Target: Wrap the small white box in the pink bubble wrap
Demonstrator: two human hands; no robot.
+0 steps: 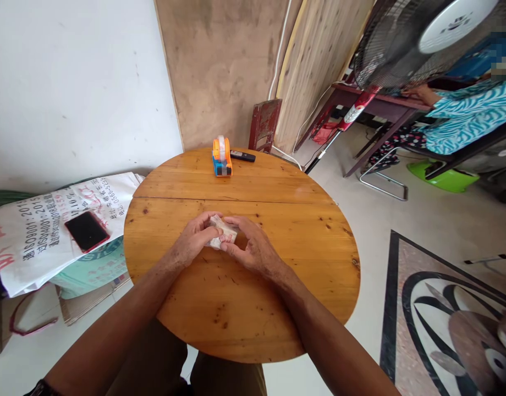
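Both of my hands rest on the round wooden table (302, 264), near its middle. My left hand (193, 240) and my right hand (251, 247) are closed together around a small, pale, folded piece of paper or wrapped packet (222, 231), with fingertips pinching its edges. Most of the packet is hidden by my fingers. Farther away on the table stand an orange and blue tape dispenser (222, 157) and a thin black remote (242, 156), both well out of reach of my hands.
Printed white sacks (42, 231) are piled at the left with a black phone (87, 230) on top. A red chair (264, 124) stands behind the table. At the right are a standing fan (405, 44), a dark table (385, 107) and a seated person in a striped top (463, 113).
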